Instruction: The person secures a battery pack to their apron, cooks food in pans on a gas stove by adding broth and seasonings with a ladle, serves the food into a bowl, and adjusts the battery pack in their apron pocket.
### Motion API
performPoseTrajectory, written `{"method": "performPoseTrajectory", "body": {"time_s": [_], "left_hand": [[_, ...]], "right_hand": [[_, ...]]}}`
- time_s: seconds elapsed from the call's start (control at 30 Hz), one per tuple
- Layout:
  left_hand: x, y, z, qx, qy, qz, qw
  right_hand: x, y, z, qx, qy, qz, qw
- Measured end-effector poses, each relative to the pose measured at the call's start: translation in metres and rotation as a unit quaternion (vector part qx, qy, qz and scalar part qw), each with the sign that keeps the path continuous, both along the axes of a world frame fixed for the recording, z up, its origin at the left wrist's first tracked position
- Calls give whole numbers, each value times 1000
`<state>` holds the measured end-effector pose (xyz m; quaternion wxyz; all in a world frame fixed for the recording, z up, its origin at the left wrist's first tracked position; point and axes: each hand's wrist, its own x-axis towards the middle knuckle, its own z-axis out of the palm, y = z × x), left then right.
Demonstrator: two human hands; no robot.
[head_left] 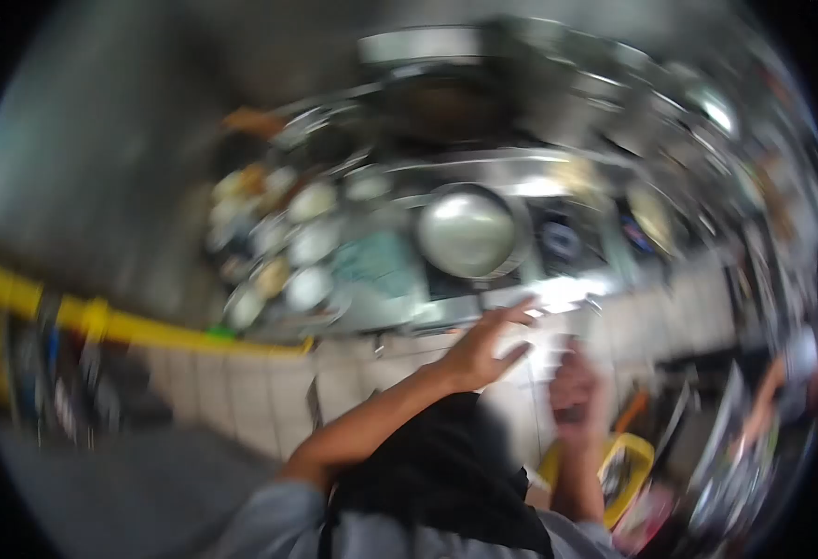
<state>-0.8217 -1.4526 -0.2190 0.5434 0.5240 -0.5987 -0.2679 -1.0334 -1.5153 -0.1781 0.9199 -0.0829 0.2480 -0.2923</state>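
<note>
Motion blur softens my bare right hand (577, 387); white glare strikes the silvery metal worktop (563, 293); fisheye distortion curves the dim margins, black at the corners.

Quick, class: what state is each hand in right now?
Left hand: open, thumb and fingers apart, nothing visibly held.
Right hand: too blurred to tell whether it is open, closed or holding something.
</note>
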Motion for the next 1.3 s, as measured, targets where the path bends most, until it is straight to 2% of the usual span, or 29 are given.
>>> {"method": "performPoseTrajectory", "body": {"time_s": [0.03, 0.1, 0.17, 0.2, 0.23, 0.27, 0.33, 0.37, 0.4, 0.43, 0.47, 0.5, 0.53, 0.57, 0.6, 0.67, 0.7, 0.73, 0.83, 0.87, 0.9, 0.93, 1.0, 1.03, 1.07, 1.13, 1.17, 1.23, 1.3], "left_hand": [[12, 9, 10, 20, -4, 1, 1000], [43, 28, -4, 59, 53, 59, 995], [81, 42, -43, 25, 46, 229, 972], [103, 57, -62, 31, 13, 327, 944], [127, 67, -72, 57, 135, 395, 907], [155, 83, -92, 46, 88, 484, 869], [229, 124, -128, 117, -5, 647, 753], [271, 153, -159, 125, -177, 699, 681], [335, 219, -234, 152, -215, 601, 755], [366, 226, -224, 76, -219, 662, 713], [391, 234, -202, 91, -72, 677, 727], [420, 243, -192, 287, -241, 663, 648], [437, 236, -195, 291, -192, 721, 599], [474, 247, -206, 358, -114, 716, 588], [489, 252, -221, 353, -148, 738, 555], [505, 244, -234, 343, -177, 764, 516], [507, 245, -233, 325, -109, 739, 580], [512, 242, -231, 302, -41, 705, 640], [522, 243, -233, 338, -6, 724, 601], [525, 258, -242, 337, -8, 721, 605], [529, 273, -250, 417, -244, 614, 624], [533, 270, -252, 464, -463, 462, 597], [516, 255, -237, 510, -285, 561, 586], [507, 249, -230, 519, -201, 610, 564], [504, 244, -228, 521, -200, 608, 564], [512, 254, -239, 409, -108, 771, 475], [504, 251, -230, 408, -109, 772, 475], [480, 247, -210, 324, -98, 785, 519], [467, 252, -194, 277, -113, 788, 538]], "right_hand": [[-6, -32, 18, -34, 150, -72, 985], [-35, -120, -18, -149, 294, -97, 939], [-84, -230, -76, -200, 412, -98, 884], [-113, -277, -105, -266, 499, -100, 819], [-143, -327, -131, -357, 607, -57, 708], [-173, -375, -157, -391, 652, -17, 649], [-230, -458, -217, -543, 715, -4, 439], [-224, -450, -205, -620, 682, -64, 382], [-234, -465, -187, -522, 753, 112, 385], [-229, -467, -178, -512, 794, 104, 312], [-230, -483, -181, -449, 838, 120, 287], [-226, -487, -179, -432, 850, 106, 281], [-194, -458, -138, -423, 857, 77, 284], [-208, -475, -160, -472, 840, 19, 266], [-203, -472, -153, -461, 848, 20, 262], [-170, -480, -140, -338, 829, 52, 443], [-157, -481, -142, -339, 829, 54, 441], [-148, -476, -146, -307, 783, -13, 540], [-115, -472, -158, -179, 586, -178, 770], [-102, -471, -156, -153, 505, -198, 826], [-94, -470, -152, -127, 419, -217, 873], [-95, -472, -149, -125, 419, -224, 871], [-103, -479, -145, -74, 247, -207, 944], [-107, -480, -141, -75, 250, -209, 943], [-109, -479, -135, -114, 376, -187, 901], [-108, -474, -119, -158, 605, -148, 766], [-114, -470, -116, -157, 604, -148, 767], [-132, -463, -110, -293, 774, -15, 561], [-149, -463, -123, -311, 793, 9, 524]]}}
